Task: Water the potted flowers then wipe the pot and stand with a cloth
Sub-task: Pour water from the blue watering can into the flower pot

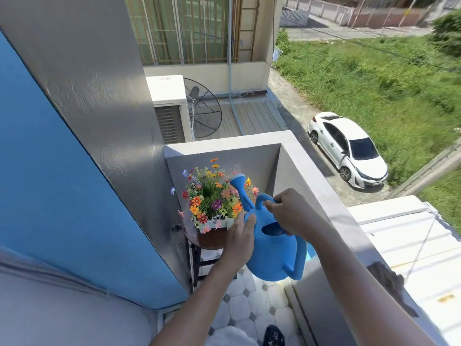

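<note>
Hands: both on the blue watering can (274, 253), held above the balcony floor (252, 308).
Right hand (289, 213): fingers wrapped around the can's top handle, closed tight on it.
Left hand (240, 236): palm and fingers pressed flat against the can's front left side, thumb lying on top of the body.
Watering can: tipped forward, spout angled up and to the left, its rose head (238, 179) among the upper blooms; a second handle loops at the rear of the can.
Flowers (212, 196): mixed orange, red, purple and pink blooms in a pale rectangular pot (212, 224), in the balcony corner.
Stand (212, 239): round brown top on dark legs, pot resting on it, close against the grey wall (249, 156).
Below the balcony: white car (349, 148) parked beside grass.
</note>
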### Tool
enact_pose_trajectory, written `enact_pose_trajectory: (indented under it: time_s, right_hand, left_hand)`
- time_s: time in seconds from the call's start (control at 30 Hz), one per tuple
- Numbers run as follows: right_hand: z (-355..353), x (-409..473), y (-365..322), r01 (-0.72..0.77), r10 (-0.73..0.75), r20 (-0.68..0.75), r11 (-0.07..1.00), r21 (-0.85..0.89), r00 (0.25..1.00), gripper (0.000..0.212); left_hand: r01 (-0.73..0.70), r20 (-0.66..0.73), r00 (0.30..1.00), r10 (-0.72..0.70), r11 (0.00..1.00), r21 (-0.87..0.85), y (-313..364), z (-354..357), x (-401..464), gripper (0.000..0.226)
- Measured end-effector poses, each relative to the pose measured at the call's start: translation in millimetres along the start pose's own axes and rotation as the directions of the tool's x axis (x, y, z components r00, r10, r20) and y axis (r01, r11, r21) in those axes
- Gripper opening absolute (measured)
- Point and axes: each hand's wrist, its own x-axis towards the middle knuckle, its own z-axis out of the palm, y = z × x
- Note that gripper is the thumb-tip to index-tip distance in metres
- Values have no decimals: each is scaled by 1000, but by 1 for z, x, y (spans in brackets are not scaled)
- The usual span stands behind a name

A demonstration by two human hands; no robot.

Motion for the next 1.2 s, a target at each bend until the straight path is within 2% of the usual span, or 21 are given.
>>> enact_pose_trajectory:
  time_s: [0.3,0.43,0.57,0.77,1.13,1.2]
  right_hand:
    - [-9,-7,17,-81,81,-4,997,16,997,31]
    - [-2,-11,15,-54,54,30,999,0,998,25]
    - [6,-14,3,-13,13,18,1000,0,1000,39]
    - [25,-16,-18,73,-74,63,997,23,995,39]
    - [50,-31,-23,91,-90,123,996,3,988,36]
    - [51,-35,-21,93,-91,130,996,-5,987,37]
  left_hand:
    - [30,75,997,-27,999,-36,6,21,-9,37]
    - [40,43,998,-39,999,-25,0,17,-15,34]
    - [32,-31,999,-32,999,-29,-4,2,-21,36]
    - [25,-102,994,-26,1000,-6,-7,-29,-30,30]
    - [59,-144,988,-48,995,75,-21,-47,-57,22]
    - [62,-142,989,-51,995,74,-26,-44,-62,28]
